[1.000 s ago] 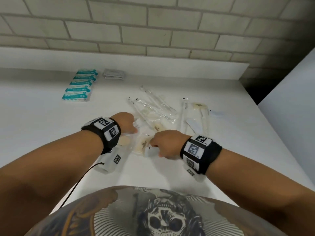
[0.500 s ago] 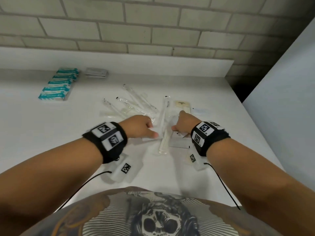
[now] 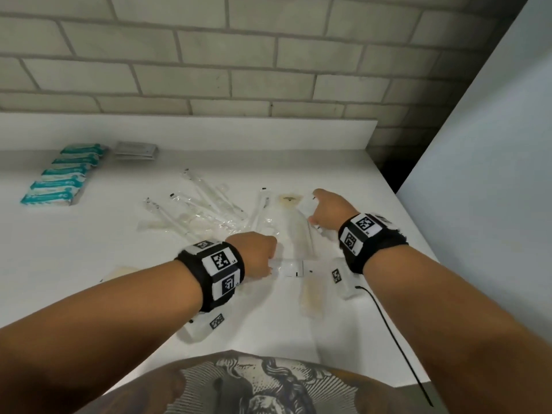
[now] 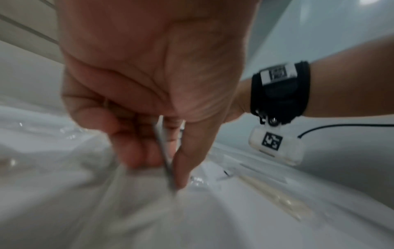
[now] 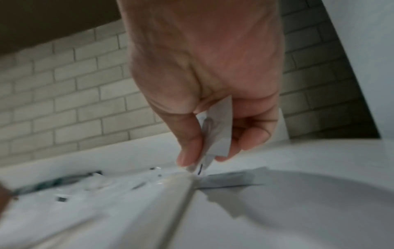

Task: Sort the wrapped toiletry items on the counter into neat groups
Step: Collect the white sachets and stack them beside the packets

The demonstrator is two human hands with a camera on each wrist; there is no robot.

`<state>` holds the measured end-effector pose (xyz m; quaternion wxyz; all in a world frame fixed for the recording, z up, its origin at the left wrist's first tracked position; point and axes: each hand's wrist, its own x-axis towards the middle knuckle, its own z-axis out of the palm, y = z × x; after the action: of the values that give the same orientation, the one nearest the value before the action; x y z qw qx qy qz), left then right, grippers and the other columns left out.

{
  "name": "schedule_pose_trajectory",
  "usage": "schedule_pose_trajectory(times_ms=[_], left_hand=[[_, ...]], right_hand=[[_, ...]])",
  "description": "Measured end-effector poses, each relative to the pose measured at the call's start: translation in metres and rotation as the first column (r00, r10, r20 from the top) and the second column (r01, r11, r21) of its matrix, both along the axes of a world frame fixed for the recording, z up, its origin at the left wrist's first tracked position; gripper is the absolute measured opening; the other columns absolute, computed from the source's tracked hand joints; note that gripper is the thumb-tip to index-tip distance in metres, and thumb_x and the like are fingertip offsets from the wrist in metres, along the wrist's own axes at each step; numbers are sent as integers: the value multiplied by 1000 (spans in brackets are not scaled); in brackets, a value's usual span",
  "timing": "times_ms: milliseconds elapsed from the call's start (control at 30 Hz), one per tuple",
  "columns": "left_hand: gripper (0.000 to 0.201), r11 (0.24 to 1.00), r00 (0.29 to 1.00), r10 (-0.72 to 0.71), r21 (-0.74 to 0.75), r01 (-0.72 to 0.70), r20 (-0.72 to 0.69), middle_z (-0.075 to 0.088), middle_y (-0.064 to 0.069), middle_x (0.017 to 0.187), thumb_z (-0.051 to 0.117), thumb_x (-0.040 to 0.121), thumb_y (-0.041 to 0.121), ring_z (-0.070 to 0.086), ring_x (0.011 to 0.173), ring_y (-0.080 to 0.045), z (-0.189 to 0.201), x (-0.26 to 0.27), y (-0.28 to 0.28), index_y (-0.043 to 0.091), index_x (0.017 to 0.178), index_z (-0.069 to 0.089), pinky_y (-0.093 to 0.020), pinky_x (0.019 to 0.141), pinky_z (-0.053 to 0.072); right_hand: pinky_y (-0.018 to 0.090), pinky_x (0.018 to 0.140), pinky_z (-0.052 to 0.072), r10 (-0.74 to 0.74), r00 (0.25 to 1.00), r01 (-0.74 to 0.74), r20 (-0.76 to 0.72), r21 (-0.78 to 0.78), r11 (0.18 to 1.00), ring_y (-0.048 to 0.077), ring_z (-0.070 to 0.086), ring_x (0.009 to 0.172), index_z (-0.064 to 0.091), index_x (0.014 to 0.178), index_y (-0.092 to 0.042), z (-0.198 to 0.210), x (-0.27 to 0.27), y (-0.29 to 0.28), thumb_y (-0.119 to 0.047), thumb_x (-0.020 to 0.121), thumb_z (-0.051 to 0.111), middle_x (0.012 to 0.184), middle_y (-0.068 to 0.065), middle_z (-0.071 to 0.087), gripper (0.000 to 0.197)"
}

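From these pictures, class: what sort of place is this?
Probably a hotel or bathroom vanity area: a white counter against a brick-tile wall, with teal soap packets in a row and clear-wrapped toothbrushes spread out.

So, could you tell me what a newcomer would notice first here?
Probably the left hand and right hand, each pinching a clear plastic-wrapped packet mid-counter. Next, the neat row of teal-and-white wrapped bars at the white counter's far left, against the loose scatter of clear-wrapped slim toiletry sticks in the middle.
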<state>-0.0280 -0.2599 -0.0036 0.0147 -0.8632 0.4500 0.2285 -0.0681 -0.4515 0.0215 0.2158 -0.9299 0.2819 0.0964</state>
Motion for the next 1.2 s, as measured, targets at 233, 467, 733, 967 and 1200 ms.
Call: schedule_pose_trajectory(times_ms=[233,467,733,967,1200], left_hand=[[49,996,998,5,-84,1,69,49,1,115,70,75,49,50,102,-20,-4,-13,-5,24,115,55,-28,78,40],[43,999,991,-50,21,48,120,57,0,117,58,83,49,49,112,-25,4,-20,-14,26,119,55,-33,92,37],[43,929,947,215,-248,-274,-240,58,3,116,60,88,46,55,99,-18,12,4,18,17,118,55,-28,79,41],[36,233,376,-4,-366,-901,-927,62,-13,127,50,99,24,63,113,-28,30,38,64,9,131,46,-45,94,52],[39,306,241,-185,-289,-907,-953,62,-13,130,42,101,33,60,119,-32,43,35,113,12,132,54,-53,95,50]], right_hand=[[34,91,43,21,970,-54,-242,-134,989,30,52,122,34,143,-12,-16,4,-23,-19,89,65,136,13,52,62],[37,100,43,-41,936,-49,-349,-245,968,30,51,122,46,131,-8,-27,11,-9,-46,84,68,132,13,51,65],[29,56,41,-172,967,123,190,244,962,19,56,71,32,132,-11,0,-8,7,-16,94,47,87,5,56,41],[54,90,53,-209,868,-162,449,656,737,37,68,97,51,89,-19,27,6,97,-13,68,81,102,17,70,37],[32,61,48,-153,804,-215,575,520,827,16,54,60,49,63,-19,24,26,163,-31,83,72,63,-1,57,33]])
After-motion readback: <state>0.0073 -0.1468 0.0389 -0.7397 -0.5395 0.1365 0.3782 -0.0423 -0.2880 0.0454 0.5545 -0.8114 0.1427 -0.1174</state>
